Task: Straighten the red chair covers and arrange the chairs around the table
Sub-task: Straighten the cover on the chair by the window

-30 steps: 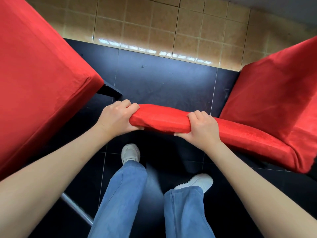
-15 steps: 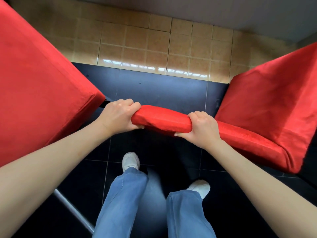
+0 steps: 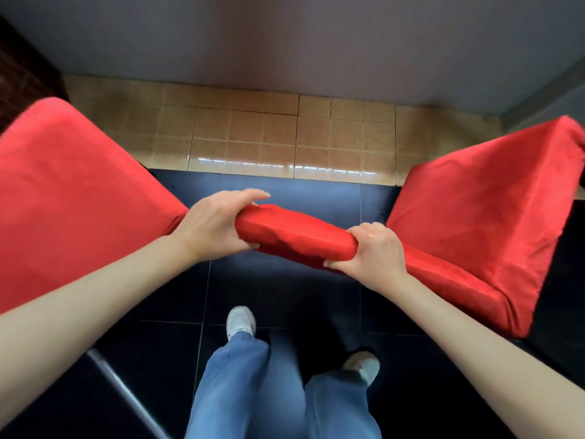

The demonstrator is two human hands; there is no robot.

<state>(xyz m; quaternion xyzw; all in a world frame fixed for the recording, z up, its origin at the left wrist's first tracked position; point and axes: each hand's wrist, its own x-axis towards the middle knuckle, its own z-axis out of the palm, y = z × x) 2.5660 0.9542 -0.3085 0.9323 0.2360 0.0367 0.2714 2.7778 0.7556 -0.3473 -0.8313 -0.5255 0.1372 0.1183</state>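
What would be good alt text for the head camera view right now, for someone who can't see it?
Seen from above, a person's left hand and right hand grip the top edge of a red-covered chair back, the chair's seat extending to the right. Another red-covered chair stands at left, on a dark tiled floor beside a tan tile strip.

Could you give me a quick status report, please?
Left hand and right hand grip the chair back. Second red chair close at left.
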